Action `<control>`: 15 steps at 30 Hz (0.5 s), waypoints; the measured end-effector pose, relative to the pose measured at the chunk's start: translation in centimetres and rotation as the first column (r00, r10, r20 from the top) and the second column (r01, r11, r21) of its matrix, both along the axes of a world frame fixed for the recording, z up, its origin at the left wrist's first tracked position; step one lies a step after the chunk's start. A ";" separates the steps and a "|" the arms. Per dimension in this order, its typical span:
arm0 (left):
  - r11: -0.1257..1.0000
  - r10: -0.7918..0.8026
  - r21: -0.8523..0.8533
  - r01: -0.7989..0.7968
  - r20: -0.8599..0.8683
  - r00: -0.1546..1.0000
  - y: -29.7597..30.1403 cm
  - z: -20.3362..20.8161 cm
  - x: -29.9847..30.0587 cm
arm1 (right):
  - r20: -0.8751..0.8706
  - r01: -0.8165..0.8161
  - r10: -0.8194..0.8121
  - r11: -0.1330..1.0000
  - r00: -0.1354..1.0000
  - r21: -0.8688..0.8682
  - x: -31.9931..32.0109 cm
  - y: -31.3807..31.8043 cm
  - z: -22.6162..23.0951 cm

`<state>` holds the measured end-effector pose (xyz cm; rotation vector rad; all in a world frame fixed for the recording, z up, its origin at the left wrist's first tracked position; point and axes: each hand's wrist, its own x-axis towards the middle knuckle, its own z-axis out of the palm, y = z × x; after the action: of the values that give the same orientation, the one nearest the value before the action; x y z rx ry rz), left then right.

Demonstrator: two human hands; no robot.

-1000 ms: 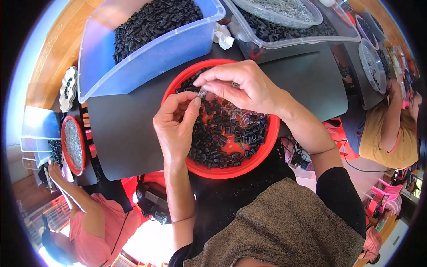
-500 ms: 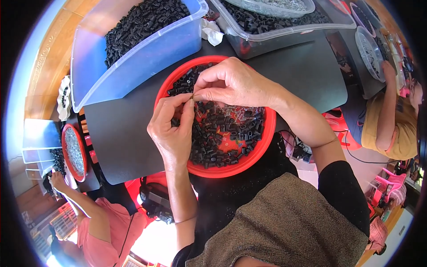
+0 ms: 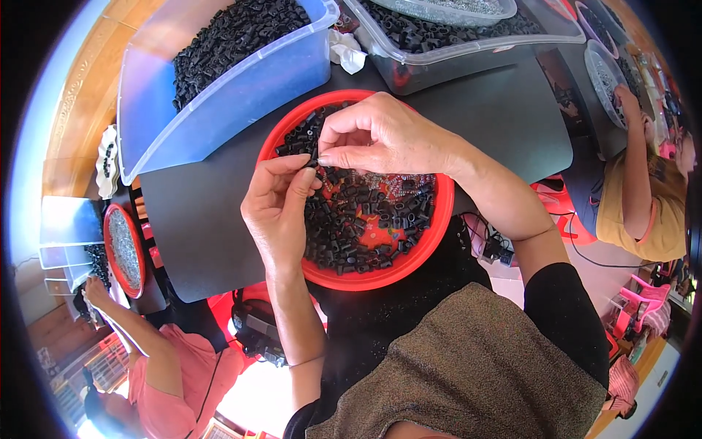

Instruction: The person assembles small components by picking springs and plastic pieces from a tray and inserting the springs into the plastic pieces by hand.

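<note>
Over a round red tray (image 3: 444, 219), both of my hands meet fingertip to fingertip. My left hand (image 3: 274, 212) is closed, its thumb and forefinger around a small black plastic piece (image 3: 313, 164). Closed in a pinch, my right hand (image 3: 398, 143) reaches the top end of that piece; anything tiny between its fingertips is too small to name. Many short black tubular pieces (image 3: 344, 241) lie below in the tray. Small silvery metal parts (image 3: 387, 184) are heaped in its far right part, partly covered by my right hand and wrist.
A blue-tinted bin (image 3: 241, 110) of black pieces stands at the far left of the dark table (image 3: 212, 234). Behind the tray is a clear bin (image 3: 453, 62), with a tub (image 3: 468, 9) of metal parts on it. People work at left and right.
My left thumb and forefinger have parted slightly, and the black piece now shows between them. My right hand stays nearly in place. The person on the right has raised a hand along the tub.
</note>
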<state>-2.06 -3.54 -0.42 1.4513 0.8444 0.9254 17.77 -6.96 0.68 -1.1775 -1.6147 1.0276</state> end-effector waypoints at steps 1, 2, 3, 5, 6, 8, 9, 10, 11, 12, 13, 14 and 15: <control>1.000 0.002 0.005 -0.002 -0.025 1.000 0.0 -0.1 0.1 | 0.048 0.005 -0.006 1.000 0.999 0.025 0.1 -0.1 0.1; 1.000 0.008 0.011 -0.007 -0.051 0.999 -0.1 -0.1 0.2 | 0.094 0.005 -0.009 0.999 0.996 0.053 0.0 -0.1 0.1; 1.000 0.009 0.013 -0.008 -0.051 0.999 -0.1 0.0 0.2 | 0.093 0.004 -0.009 0.999 0.996 0.054 0.0 0.0 0.1; 0.999 -0.014 0.037 0.018 -0.103 0.995 -0.2 0.2 0.2 | 0.048 -0.033 0.032 0.999 0.998 0.017 0.1 -0.1 0.0; 0.999 -0.014 0.038 0.018 -0.102 0.995 -0.2 0.2 0.0 | 0.049 -0.033 0.032 0.999 0.998 0.018 0.2 -0.1 0.1; 0.987 -0.160 -0.033 0.160 0.014 0.987 0.1 0.2 -0.7 | -0.142 -0.103 0.079 0.981 0.987 -0.167 0.3 -0.1 0.5; 0.987 -0.157 -0.031 0.157 0.015 0.988 0.3 0.2 -0.9 | -0.141 -0.106 0.083 0.981 0.987 -0.165 0.3 -0.1 0.7; 0.980 -0.177 -0.064 0.187 0.138 0.975 0.4 0.2 -1.1 | -0.160 -0.110 0.082 0.979 0.984 -0.172 0.2 -0.1 1.0; 0.970 -0.193 -0.094 0.224 0.261 0.946 0.5 0.2 -1.3 | -0.177 -0.111 0.078 0.977 0.981 -0.180 0.2 -0.1 1.1; 0.971 -0.184 -0.085 0.225 0.340 0.922 0.8 0.0 -1.2 | -0.165 -0.040 0.012 0.985 0.986 -0.167 0.2 0.0 0.9; 0.967 -0.146 -0.129 0.221 0.429 0.892 1.1 -0.3 -1.2 | -0.152 0.031 -0.054 0.988 0.987 -0.152 0.1 0.1 0.5; 0.960 -0.103 -0.172 0.219 0.511 0.853 1.4 -0.5 -1.5 | -0.124 0.115 -0.124 0.990 0.984 -0.080 0.1 0.3 0.1; 0.955 -0.095 -0.177 0.240 0.580 0.809 1.7 -0.7 -1.8 | -0.120 0.115 -0.124 0.990 0.985 -0.077 0.2 0.5 -0.4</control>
<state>-3.84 -1.81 -1.12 0.9353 0.3547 1.0041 17.97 -6.45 0.24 -1.2174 -1.4040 1.0655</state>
